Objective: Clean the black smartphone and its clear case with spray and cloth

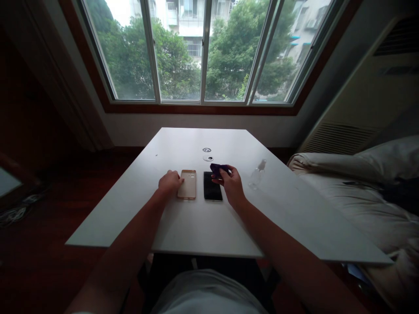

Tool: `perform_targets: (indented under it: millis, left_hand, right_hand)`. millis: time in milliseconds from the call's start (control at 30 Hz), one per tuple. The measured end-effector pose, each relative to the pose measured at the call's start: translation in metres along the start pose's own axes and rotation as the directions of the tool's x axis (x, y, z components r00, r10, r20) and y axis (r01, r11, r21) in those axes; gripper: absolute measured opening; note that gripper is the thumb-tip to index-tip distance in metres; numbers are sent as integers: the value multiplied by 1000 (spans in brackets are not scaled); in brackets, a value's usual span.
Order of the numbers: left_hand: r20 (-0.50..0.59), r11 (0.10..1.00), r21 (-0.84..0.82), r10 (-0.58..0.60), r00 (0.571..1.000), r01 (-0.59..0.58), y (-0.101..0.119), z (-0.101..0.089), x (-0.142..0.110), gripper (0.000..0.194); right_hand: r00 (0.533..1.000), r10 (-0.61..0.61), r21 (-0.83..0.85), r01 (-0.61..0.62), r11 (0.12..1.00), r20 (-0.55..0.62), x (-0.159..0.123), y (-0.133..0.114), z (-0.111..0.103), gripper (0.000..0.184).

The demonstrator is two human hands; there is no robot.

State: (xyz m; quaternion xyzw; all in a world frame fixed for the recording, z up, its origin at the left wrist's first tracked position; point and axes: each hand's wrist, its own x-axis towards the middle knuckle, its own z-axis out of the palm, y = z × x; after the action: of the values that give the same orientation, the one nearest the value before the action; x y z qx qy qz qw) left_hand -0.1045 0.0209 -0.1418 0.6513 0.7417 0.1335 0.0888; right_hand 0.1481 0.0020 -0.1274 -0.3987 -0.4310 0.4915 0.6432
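Note:
A black phone [212, 188] lies screen up on the white table [203, 226], with a pale phone case [187, 185] flat just to its left. My right hand [231, 185] is closed on a small dark purple cloth [218, 169], held over the phone's top end. My left hand [169, 182] rests on the table with its fingers curled against the case's left edge, touching it.
A small clear spray bottle [257, 174] stands to the right of my right hand. Two small round discs [207, 154] lie farther back on the table. A bed with pale bedding [369, 192] is at the right. A wide window [206, 48] is ahead.

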Motion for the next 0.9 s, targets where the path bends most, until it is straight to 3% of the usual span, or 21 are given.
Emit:
perform_targets:
  millis: [167,300,433,567,633,700,767,900]
  left_hand:
    - [-88,999,-34,-5,996,2,4,0,-1,33]
    - [-155,920,-391,-87,984,20,5,-3,4,42]
    - [-32,624,-782,-34,999,-4,17,-5,-2,50]
    - [100,279,-958,118,988,64,45,-6,-22,56]
    - [104,92,-992,211,972,86,61,-7,-33,57]
    - [49,-18,-998,250,967,56,74,-8,-40,55]
    - [-15,-78,-997,214,977,1,80,-8,-43,49]
    - [-27,-143,-990,133,991,-8,76,-9,-40,45]
  right_hand:
    - [995,-36,-60,30,998,-92,2,3,-5,50]
    - [993,-89,-128,79,989,-79,0,2,-6,45]
    - [978,-209,-257,209,944,28,-6,2,-1,43]
    - [935,-338,-411,349,842,101,-15,0,11,41]
    - [883,-428,-508,463,726,194,-18,-3,17,31]
    - [807,-486,-561,585,586,334,-21,-6,21,25]
    - [736,-474,-548,677,491,483,-27,-6,23,27]
    - [563,-334,-411,806,426,756,-41,2,23,32]
